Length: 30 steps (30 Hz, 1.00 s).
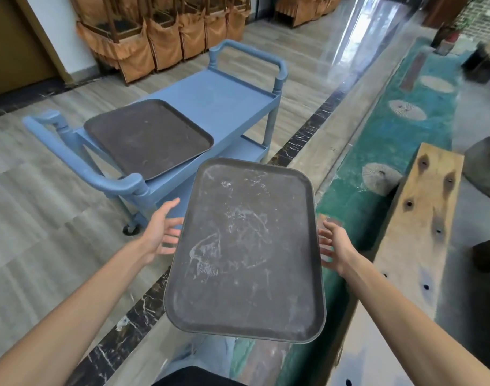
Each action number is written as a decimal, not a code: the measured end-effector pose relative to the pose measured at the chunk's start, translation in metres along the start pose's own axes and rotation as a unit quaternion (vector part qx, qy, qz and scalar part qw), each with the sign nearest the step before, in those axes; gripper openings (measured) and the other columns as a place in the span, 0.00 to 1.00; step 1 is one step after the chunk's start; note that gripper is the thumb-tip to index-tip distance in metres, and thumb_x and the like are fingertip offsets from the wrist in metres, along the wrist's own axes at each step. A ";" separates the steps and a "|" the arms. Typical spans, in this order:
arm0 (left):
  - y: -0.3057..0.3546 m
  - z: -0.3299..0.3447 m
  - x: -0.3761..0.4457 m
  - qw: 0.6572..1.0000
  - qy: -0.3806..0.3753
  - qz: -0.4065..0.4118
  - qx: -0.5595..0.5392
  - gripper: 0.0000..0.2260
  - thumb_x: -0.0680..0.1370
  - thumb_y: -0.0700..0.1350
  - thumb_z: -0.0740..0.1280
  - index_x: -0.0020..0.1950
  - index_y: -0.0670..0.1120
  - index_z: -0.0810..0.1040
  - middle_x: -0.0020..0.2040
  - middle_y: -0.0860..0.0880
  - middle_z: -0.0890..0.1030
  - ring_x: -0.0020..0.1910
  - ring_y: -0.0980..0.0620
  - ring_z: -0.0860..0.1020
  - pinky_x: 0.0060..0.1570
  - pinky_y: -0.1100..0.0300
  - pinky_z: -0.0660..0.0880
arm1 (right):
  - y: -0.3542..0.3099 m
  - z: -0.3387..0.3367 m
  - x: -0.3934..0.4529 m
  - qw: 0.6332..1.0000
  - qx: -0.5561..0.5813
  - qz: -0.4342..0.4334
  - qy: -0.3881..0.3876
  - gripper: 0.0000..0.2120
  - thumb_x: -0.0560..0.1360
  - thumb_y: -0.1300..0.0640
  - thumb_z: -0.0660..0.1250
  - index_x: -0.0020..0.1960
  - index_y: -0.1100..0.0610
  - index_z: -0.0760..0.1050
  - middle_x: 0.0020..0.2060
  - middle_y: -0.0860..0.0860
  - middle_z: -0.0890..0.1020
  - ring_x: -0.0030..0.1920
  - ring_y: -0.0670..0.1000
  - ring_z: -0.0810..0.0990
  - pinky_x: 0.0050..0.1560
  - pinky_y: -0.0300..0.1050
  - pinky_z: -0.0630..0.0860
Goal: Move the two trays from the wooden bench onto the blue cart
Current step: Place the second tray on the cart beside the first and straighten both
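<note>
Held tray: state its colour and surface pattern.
Dark grey-brown tray with whitish scuffs and smears, seen in the head view.

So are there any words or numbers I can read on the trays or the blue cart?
None.
Held tray: only pale scuffs and smears, no letters.
Tray on the cart: plain and dark, no label.
Blue cart: no brand or number showing.
Wooden bench: only knots and holes.

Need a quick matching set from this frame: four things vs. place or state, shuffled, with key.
Things:
1. near tray
2. far tray
3. wooden bench
4. blue cart

Places or states:
A. stands on the grey floor
B. held between the left hand and right hand
C. bare plank with dark knots
D. lying on the cart's top shelf

Pairs: 1-B, 2-D, 3-C, 4-A
</note>
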<state>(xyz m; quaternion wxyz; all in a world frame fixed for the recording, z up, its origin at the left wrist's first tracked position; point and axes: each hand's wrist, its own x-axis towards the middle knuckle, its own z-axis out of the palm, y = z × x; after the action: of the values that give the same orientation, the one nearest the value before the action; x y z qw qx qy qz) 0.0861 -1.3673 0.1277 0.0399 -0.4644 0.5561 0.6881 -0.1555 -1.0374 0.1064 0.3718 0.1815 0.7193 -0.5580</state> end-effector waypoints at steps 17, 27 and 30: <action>0.245 0.023 0.223 0.999 0.006 0.042 -0.033 0.38 0.64 0.74 0.61 0.55 0.45 0.85 0.39 0.45 0.79 0.35 0.48 0.75 0.39 0.55 0.74 | -0.292 0.088 0.206 0.995 -0.054 -0.078 -0.019 0.11 0.75 0.45 0.61 0.39 0.50 0.74 0.25 0.44 0.76 0.34 0.49 0.74 0.37 0.45 0.68; 0.337 -0.021 0.317 0.995 0.065 0.044 -0.058 0.37 0.64 0.74 0.62 0.54 0.46 0.85 0.37 0.46 0.81 0.33 0.49 0.78 0.38 0.55 0.76 | -0.437 0.189 0.306 0.985 -0.111 -0.106 -0.081 0.16 0.72 0.43 0.62 0.29 0.50 0.72 0.26 0.45 0.73 0.30 0.49 0.69 0.37 0.44 0.65; 0.358 -0.028 0.359 0.993 0.088 0.039 -0.075 0.35 0.63 0.74 0.62 0.51 0.47 0.86 0.34 0.47 0.82 0.31 0.50 0.78 0.39 0.55 0.76 | -0.483 0.227 0.344 0.979 -0.134 -0.119 -0.102 0.16 0.72 0.44 0.63 0.30 0.50 0.70 0.20 0.44 0.71 0.20 0.46 0.68 0.29 0.40 0.64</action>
<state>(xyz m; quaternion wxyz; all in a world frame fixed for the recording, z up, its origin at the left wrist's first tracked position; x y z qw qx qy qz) -0.3048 -1.6912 0.1448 -0.0712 -0.5024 0.5223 0.6854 -0.6329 -1.4534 0.1522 0.3952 -0.0145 0.7625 -0.5120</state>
